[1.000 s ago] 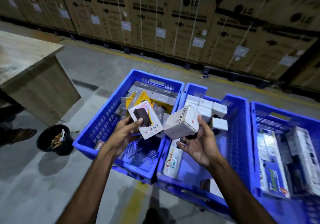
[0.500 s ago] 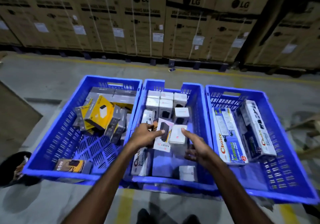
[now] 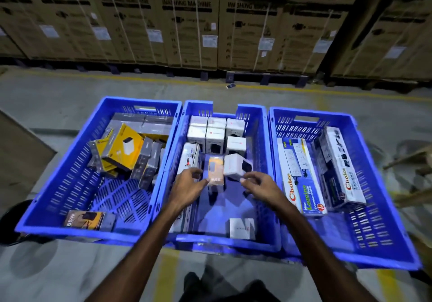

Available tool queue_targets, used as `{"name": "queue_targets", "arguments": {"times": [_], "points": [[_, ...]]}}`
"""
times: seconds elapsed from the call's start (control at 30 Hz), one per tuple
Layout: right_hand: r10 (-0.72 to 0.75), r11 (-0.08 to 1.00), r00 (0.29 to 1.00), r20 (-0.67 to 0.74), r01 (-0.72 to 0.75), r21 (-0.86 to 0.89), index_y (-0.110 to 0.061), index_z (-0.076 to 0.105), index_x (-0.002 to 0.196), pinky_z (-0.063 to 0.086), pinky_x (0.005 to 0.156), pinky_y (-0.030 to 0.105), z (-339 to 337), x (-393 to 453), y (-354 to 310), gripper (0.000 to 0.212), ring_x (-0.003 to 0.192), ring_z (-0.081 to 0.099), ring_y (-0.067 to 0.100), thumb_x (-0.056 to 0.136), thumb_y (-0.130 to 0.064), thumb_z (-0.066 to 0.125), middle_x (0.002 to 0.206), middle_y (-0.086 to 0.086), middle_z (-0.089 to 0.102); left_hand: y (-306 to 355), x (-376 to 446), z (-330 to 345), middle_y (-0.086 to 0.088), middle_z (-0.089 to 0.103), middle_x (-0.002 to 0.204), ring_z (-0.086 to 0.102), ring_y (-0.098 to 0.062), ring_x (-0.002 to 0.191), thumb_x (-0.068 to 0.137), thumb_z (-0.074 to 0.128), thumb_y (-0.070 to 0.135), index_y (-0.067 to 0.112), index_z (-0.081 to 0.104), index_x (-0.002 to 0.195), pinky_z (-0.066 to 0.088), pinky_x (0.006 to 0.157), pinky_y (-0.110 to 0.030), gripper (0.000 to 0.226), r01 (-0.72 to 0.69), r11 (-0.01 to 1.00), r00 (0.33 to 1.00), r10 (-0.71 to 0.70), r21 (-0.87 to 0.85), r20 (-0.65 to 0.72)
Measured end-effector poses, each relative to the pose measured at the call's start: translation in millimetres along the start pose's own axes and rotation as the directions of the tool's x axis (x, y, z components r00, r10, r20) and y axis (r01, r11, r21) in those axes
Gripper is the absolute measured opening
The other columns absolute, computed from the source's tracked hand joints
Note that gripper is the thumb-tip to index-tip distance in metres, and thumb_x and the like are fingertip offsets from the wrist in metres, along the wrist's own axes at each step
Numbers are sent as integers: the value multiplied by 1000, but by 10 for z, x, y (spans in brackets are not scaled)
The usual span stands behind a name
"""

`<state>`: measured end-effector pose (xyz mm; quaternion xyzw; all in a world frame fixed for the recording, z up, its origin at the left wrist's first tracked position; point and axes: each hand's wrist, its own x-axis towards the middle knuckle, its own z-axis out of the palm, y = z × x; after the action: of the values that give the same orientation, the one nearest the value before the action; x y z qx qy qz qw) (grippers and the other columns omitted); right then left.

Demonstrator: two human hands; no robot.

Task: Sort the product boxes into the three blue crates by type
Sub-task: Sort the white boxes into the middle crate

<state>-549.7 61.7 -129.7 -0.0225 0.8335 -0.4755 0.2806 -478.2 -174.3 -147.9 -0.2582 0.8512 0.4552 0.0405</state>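
Both forearms reach forward over the near rim of the middle crate (image 3: 224,243). The left hand (image 3: 187,188) curls its fingers and pinches the lower edge of an orange 65W box (image 3: 215,170) with thumb and forefinger. Just right of that grip, the right hand (image 3: 259,186) pinches the lower corner of a tilted white box (image 3: 233,167) with curled fingertips.

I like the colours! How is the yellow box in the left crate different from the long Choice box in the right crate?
1. The yellow box is short and squarish; the Choice box is long and narrow.
2. The yellow box leans tilted on other boxes; the Choice box lies flat.
3. The yellow box sits in the left crate; the Choice box in the right crate.
Both lie in blue crates, and no hand touches either.
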Motion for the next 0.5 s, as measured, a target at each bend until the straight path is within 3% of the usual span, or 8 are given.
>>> {"name": "queue_targets", "arguments": {"times": [0.07, 0.17, 0.3, 0.5], "points": [[-50, 996, 996, 76, 55, -64, -19, 67, 120, 56, 91, 49, 22, -97, 60, 33, 98, 72, 34, 93, -38, 72, 103, 17, 75, -121, -189, -74, -2, 73, 122, 71, -16, 102, 89, 80, 38, 12, 69, 131, 58, 96, -40, 50, -7, 1000, 999, 8, -10, 36], [-77, 976, 977, 198, 115, -186, -16, 64, 129, 54, 90, 37, 76, -202, 117, 36, 95, 70, 18, 99, -36, 67, 102, 2, 74, -230, -465, -152, 2, 72, 122, 71, -13, 98, 91, 78, 43, 15, 69, 131, 59, 92, -39, 50, -16, 1000, 1000, 16, 4, 12], [-112, 929, 946, 305, 209, -306, -16, 65, 130, 55, 90, 33, 241, -244, 103, 41, 90, 64, 2, 98, -42, 65, 97, -14, 69, -276, -768, -145, 3, 70, 131, 67, -18, 117, 90, 74, 49, 20, 67, 133, 56, 101, -45, 52, 3, 999, 993, 2, 43, -114], [-91, 906, 919, 385, 237, -351, -15, 61, 135, 52, 90, 32, 614, -287, -84, 46, 98, 66, 13, 98, -42, 64, 107, -6, 71, -261, -1035, -35, 7, 71, 127, 66, -14, 115, 94, 73, 37, 21, 69, 130, 55, 99, -40, 39, -44, 999, 964, 40, -8, -262]]}}
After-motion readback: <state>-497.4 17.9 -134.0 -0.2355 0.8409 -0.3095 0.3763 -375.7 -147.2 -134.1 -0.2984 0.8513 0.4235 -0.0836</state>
